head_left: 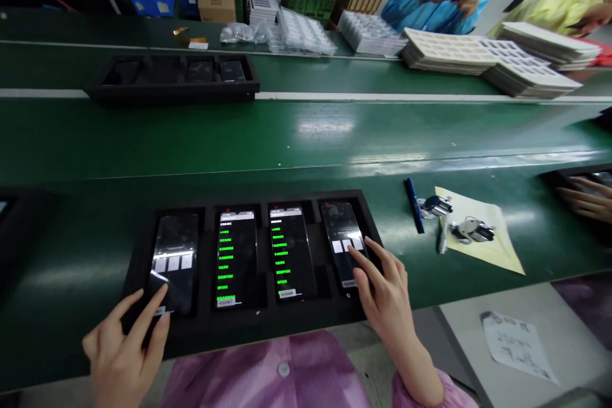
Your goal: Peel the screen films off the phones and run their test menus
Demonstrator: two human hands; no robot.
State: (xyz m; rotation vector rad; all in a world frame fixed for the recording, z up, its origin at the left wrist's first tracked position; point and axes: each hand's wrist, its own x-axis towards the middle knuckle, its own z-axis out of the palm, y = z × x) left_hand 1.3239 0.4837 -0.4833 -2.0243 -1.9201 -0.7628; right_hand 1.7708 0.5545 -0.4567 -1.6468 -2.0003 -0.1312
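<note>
Fingers loosely spread, gripping nothing, our left hand and right hand should lightly tap the black tray's left-edge phone and right-edge phone.

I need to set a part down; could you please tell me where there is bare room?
Largely free: green bench between phone tray and far black tray; smaller patch between phone tray and blue pen. Crowded: phone tray itself, the yellow paper.

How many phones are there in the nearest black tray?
4: leftmost phone by the left hand; second phone and third phone in the middle; rightmost phone by the right hand.
</note>
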